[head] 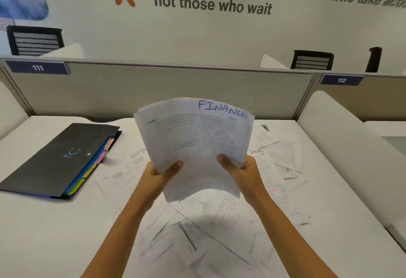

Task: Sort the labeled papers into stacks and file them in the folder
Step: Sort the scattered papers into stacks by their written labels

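Note:
Both hands hold up a fanned bundle of printed papers [193, 141] above the desk; the front right sheet is hand-labeled FINANCE. My left hand [159, 173] grips the bundle's lower left, thumb on the front. My right hand [238, 168] grips its lower right the same way. A closed black folder [59, 159] with blue edge and colored tabs lies flat at the left. Loose sheets are scattered on the white desk [44, 233]: one labeled ADMIN [137, 153] left of the bundle, one labeled SPORTS [258, 152] to the right.
More unsorted sheets [208, 233] lie spread under my forearms and toward the right [283, 157]. A grey partition [153, 89] with number plates 111 and 112 closes the desk's back. White side dividers stand at left and right. Chairs show beyond the partition.

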Demonstrator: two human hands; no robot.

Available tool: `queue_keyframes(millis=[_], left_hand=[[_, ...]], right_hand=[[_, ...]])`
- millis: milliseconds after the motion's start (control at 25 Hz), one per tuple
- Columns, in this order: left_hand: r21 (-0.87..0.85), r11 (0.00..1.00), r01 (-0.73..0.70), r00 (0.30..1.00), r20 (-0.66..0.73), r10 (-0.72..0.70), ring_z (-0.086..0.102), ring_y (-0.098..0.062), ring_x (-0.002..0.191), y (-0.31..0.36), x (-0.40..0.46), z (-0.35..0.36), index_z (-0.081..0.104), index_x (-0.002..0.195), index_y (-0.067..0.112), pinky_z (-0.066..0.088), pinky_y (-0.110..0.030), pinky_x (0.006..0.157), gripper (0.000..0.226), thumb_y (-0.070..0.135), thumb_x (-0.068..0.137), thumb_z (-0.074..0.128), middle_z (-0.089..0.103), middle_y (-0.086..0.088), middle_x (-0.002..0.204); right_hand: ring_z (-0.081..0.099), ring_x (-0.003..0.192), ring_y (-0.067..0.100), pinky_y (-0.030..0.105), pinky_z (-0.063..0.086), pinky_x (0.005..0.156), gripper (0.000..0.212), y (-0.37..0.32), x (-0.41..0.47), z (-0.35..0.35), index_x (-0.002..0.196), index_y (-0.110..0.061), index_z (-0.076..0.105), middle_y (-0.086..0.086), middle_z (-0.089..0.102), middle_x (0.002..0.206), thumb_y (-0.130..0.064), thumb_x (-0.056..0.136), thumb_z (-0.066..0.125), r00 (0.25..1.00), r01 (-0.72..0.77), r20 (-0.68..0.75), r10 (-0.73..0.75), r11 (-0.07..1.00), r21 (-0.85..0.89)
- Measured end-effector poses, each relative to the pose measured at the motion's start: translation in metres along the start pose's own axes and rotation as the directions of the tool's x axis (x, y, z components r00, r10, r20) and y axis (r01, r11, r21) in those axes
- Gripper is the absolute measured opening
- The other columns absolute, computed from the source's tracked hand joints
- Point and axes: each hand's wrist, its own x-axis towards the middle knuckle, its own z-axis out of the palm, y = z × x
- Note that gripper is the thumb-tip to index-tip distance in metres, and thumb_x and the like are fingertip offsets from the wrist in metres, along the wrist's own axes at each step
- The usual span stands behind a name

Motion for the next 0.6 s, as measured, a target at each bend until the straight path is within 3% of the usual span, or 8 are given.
queue_keyframes(millis=[80,200,360,480,600], left_hand=[[0.019,0.999,0.028,1.0,0.007,-0.028,0.07,-0.018,0.091,-0.01,-0.004,0.012,0.071,0.094,0.034,0.059,-0.041,0.076,0.039,0.048,0.059,0.076,0.073,0.002,0.098],[0.002,0.995,0.104,0.995,0.007,-0.104,0.07,-0.023,0.092,-0.03,-0.013,0.021,0.073,0.096,0.031,0.058,-0.047,0.081,0.042,0.049,0.058,0.077,0.074,-0.002,0.1],[0.056,0.986,0.159,0.987,-0.022,-0.158,0.068,-0.021,0.095,-0.049,-0.02,0.025,0.07,0.098,0.034,0.057,-0.05,0.083,0.047,0.056,0.056,0.075,0.073,0.0,0.099],[0.083,0.986,0.143,0.988,-0.065,-0.138,0.066,-0.022,0.093,-0.046,-0.018,0.02,0.067,0.095,0.034,0.058,-0.044,0.08,0.043,0.059,0.059,0.069,0.071,0.001,0.095],[0.07,0.99,0.122,0.987,-0.118,-0.113,0.068,-0.015,0.087,-0.042,-0.018,-0.001,0.065,0.096,0.03,0.057,-0.029,0.07,0.028,0.045,0.073,0.07,0.072,0.004,0.091]], right_hand=[[0.067,0.079,0.009,0.02,0.055,0.063,0.013,0.016,-0.009,-0.007,0.086,-0.028,0.065,-0.006,0.07,0.083,-0.02,0.079,0.073,0.997,-0.062,-0.042,0.064,0.998,0.03],[0.069,0.09,0.021,0.037,0.059,0.074,0.021,0.043,-0.022,-0.011,0.094,-0.026,0.067,0.001,0.073,0.092,-0.02,0.076,0.076,0.981,-0.181,-0.06,0.186,0.98,0.08],[0.067,0.09,0.019,0.027,0.058,0.068,0.016,0.053,-0.028,-0.003,0.092,-0.026,0.065,0.001,0.071,0.092,-0.019,0.079,0.074,0.973,-0.205,-0.093,0.21,0.977,0.064],[0.065,0.086,0.017,0.021,0.054,0.063,0.007,0.045,-0.021,0.005,0.087,-0.026,0.065,0.0,0.069,0.085,-0.022,0.083,0.069,0.982,-0.158,-0.1,0.162,0.986,0.053],[0.065,0.084,0.006,0.017,0.052,0.063,0.008,0.037,-0.013,0.02,0.09,-0.03,0.065,-0.009,0.07,0.087,-0.023,0.087,0.065,0.994,-0.112,-0.014,0.112,0.994,0.015]])
